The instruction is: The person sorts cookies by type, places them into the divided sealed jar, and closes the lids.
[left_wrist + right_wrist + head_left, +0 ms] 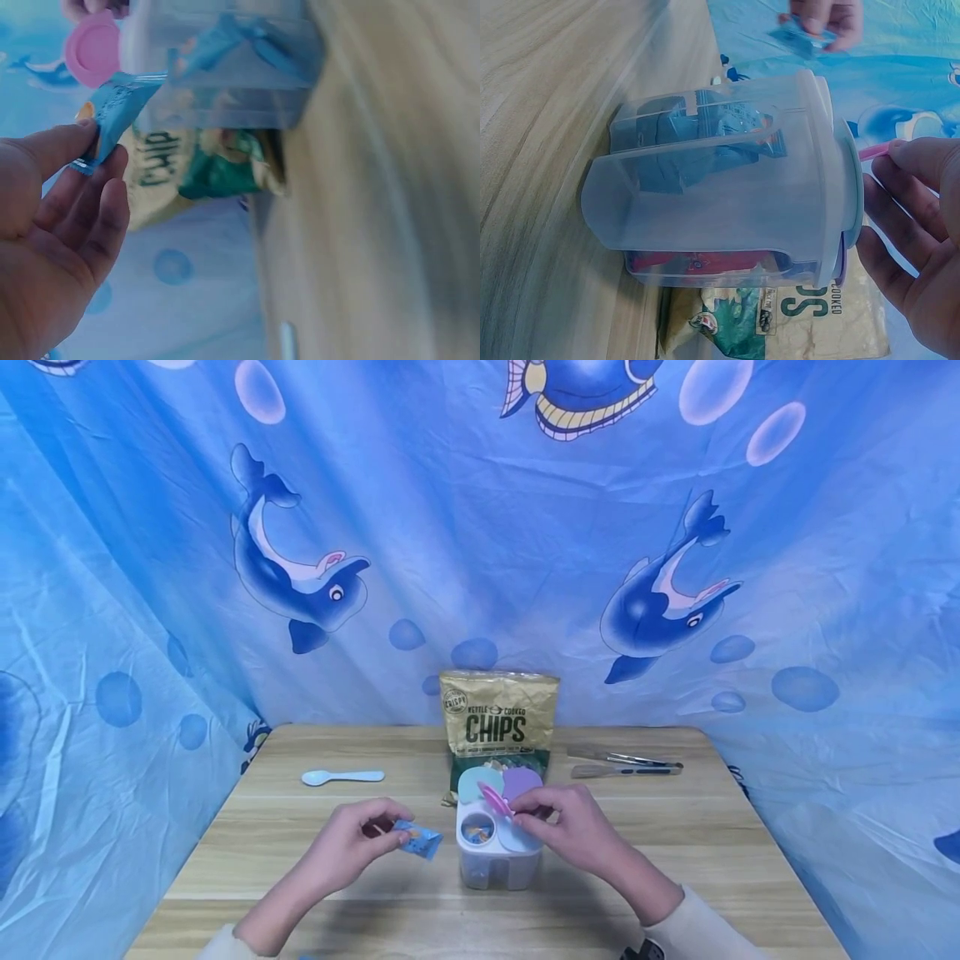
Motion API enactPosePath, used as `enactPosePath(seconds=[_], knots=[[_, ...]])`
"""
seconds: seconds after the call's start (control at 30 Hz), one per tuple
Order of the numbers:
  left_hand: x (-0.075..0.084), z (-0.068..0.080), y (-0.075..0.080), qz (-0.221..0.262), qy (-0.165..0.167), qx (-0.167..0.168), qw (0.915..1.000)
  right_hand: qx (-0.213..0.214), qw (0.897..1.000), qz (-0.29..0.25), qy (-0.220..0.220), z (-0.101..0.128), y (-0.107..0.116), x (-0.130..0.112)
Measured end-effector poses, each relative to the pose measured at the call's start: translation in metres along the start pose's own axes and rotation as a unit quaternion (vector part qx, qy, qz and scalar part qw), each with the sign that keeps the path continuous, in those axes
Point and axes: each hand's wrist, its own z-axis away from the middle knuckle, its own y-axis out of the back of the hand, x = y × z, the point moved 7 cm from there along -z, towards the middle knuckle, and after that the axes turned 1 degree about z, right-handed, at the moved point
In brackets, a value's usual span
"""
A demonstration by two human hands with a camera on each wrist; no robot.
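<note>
My left hand [347, 847] pinches a small blue candy-like packet [420, 839] between thumb and fingers, just left of a clear storage box [474, 867]. The box has a white top with round lids in teal, purple, pale blue and pink. With thumb and fingertips my right hand [576, 827] holds the pink lid [493, 798] tilted up, and the round opening at the front left is uncovered. Similar blue packets [682, 146] lie inside that compartment. A red packet [705, 261] shows in another compartment in the right wrist view.
Right behind the box stands a gold and green chips bag [498, 714]. A light blue spoon [343, 777] lies at the back left of the wooden table [300, 827]. Metal tongs [630, 768] lie at the back right. A blue sea-print curtain [480, 552] surrounds the table.
</note>
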Motion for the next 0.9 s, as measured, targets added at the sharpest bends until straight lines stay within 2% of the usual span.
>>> enactPosePath(seconds=[0.23,0.47,0.63,0.9], knots=[[0.026,-0.015,-0.006,0.033,-0.027,0.046,0.998,-0.001,1.0,-0.004,0.003,0.0,-0.001,0.0],[0.037,-0.03,-0.02,0.064,-0.03,0.082,0.9941,0.007,1.0,0.001,0.01,-0.001,-0.001,0.0],[0.038,-0.038,-0.032,0.054,-0.034,0.078,0.995,0.004,1.0,-0.001,0.006,-0.001,-0.001,0.0],[0.043,-0.046,-0.051,0.022,-0.068,0.041,0.9966,0.0,1.0,0.002,0.009,-0.002,-0.002,0.001]])
